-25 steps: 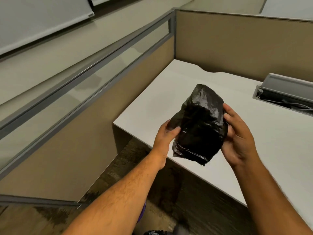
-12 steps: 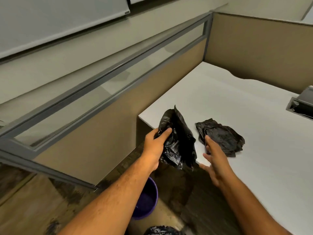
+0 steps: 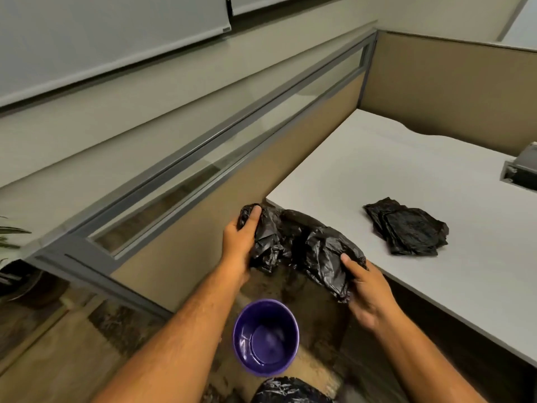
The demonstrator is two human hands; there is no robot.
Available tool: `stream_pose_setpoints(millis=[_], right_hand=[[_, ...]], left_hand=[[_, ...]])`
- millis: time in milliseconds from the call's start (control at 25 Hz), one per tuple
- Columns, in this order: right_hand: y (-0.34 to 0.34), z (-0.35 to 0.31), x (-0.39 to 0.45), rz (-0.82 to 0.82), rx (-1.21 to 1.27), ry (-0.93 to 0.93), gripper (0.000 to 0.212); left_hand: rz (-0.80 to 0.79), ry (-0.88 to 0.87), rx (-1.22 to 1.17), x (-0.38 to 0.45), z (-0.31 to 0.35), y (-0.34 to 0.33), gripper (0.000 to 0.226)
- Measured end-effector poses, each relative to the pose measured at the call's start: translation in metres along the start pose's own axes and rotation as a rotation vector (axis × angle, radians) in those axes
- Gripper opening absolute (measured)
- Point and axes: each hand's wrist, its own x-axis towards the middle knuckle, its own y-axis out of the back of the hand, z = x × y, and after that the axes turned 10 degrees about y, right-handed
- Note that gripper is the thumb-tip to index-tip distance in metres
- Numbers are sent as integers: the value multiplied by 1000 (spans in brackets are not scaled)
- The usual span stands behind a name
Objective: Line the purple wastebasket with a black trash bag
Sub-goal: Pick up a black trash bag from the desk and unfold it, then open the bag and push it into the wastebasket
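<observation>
A crumpled black trash bag (image 3: 302,245) hangs stretched between my two hands, just off the desk's near corner. My left hand (image 3: 241,237) grips its left end, and my right hand (image 3: 363,283) pinches its right end. The purple wastebasket (image 3: 266,337) stands on the floor below the bag, open side up, with nothing inside. A second folded black bag (image 3: 406,228) lies flat on the white desk (image 3: 377,170) to the right.
A beige cubicle partition with a glass strip (image 3: 203,170) runs along the left. Another black-bagged bin (image 3: 290,391) shows at the bottom edge. A grey cable tray (image 3: 520,170) sits in the desk at far right. Plant leaves (image 3: 8,237) are at far left.
The bundle was split: one folded bag was left on the desk. My right hand moved back and took hold of the other bag, which both hands now spread above the wastebasket.
</observation>
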Motion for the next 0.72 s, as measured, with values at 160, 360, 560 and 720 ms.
stream_pose_setpoints(millis=[160, 360, 560, 720], right_hand=[[-3, 13, -8, 171, 19, 14, 44], [18, 20, -19, 317, -42, 1, 44], [12, 54, -53, 478, -927, 323, 56], [-75, 67, -91, -156, -933, 524, 57]], left_hand=[[11, 69, -42, 14, 15, 75, 54], [-148, 245, 40, 26, 27, 137, 79], [-263, 339, 97, 8, 26, 139, 35], [-440, 165, 372, -14, 7, 109, 28]])
